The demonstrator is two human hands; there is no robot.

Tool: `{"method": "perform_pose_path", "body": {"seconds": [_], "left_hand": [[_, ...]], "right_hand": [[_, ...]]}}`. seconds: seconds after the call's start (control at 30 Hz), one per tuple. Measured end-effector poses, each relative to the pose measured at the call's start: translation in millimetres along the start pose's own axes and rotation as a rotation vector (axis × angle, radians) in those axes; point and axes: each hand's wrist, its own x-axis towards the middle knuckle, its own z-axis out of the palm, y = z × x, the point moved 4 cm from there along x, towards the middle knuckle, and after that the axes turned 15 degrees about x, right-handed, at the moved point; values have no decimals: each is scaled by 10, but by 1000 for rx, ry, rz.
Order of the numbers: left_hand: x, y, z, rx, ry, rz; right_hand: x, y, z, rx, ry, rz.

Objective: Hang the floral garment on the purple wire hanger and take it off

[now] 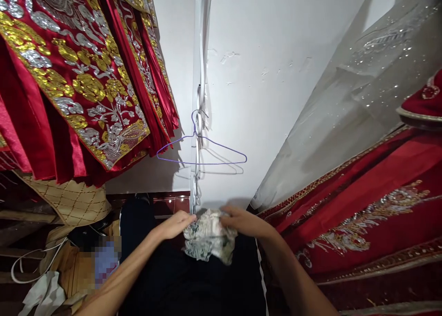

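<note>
A crumpled, gathered piece of patterned cloth (210, 237), pale with green-grey patches, is held low over my dark trousers. My left hand (177, 224) pinches its left edge. On the opposite side, my right hand (240, 220) grips the cloth's upper right part, its fingers partly blurred. What kind of garment the cloth is, I cannot tell. Above both hands, a purple wire hanger (203, 162) hangs bare against the wall from a white metal fitting (199, 122).
Red garments with gold and silver embroidery (90, 88) hang at the left. At the right are a sheer sparkling white fabric (331, 108) and a red embroidered garment (366, 214). Lower left, a white cord (20, 277) and crumpled white paper or cloth (43, 295) lie by wooden boards.
</note>
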Motion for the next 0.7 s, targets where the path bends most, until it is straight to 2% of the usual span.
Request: {"method": "perform_pose_path", "body": {"seconds": [0.1,0.2,0.27,0.33,0.4,0.47,0.57,0.7], "left_hand": [[-110,-123,-329,120,-128,1],[-163,-189,-690,215,-99,-36],[-166,-216,-921,296,-25,-46],[-147,-245,-1176,417,103,-59],[-118,-289,-1431,547,213,-95],[-79,-343,-1637,612,241,-135],[-13,-377,-1817,615,220,-137],[50,-250,-1868,683,286,-100]], "right_hand": [[83,-233,-325,-18,232,-171],[311,-521,-619,-45,566,-475],[545,-608,-729,-51,721,-631],[841,-564,-761,-77,740,-633],[1098,-435,-751,-130,677,-558],[1221,-289,-750,-171,632,-493],[1152,-170,-799,-199,634,-463],[908,-216,-876,-255,637,-445]]}}
